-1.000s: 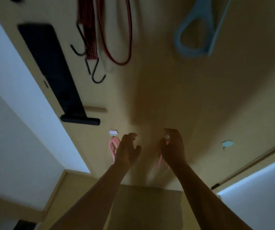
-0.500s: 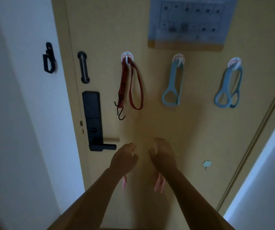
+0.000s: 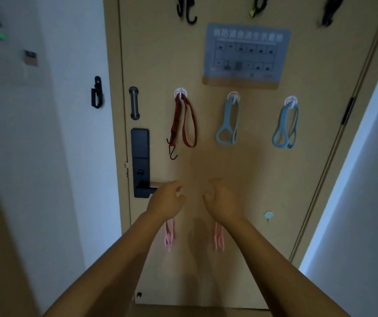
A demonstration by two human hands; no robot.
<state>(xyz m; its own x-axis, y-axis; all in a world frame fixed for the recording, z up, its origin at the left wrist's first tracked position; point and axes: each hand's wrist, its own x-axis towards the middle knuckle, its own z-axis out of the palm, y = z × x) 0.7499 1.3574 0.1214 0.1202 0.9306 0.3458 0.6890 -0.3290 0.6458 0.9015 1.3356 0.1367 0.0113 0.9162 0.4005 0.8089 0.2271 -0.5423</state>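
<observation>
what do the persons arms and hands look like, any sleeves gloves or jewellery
The left hand and the right hand are both bare, with no gloves. The forearms are uncovered right down to the bottom edge of the picture, so no sleeve shows. No watch, bracelet or ring can be made out, though the light is dim and the fingers are slightly blurred.

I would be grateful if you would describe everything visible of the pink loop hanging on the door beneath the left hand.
The pink looped strap is thin, looks like soft rubber or plastic, and hangs straight down in front of the tan wooden door, doubled into narrow loops. Its top is hidden behind the left hand, so whether the curled fingers hold it cannot be told.
</observation>
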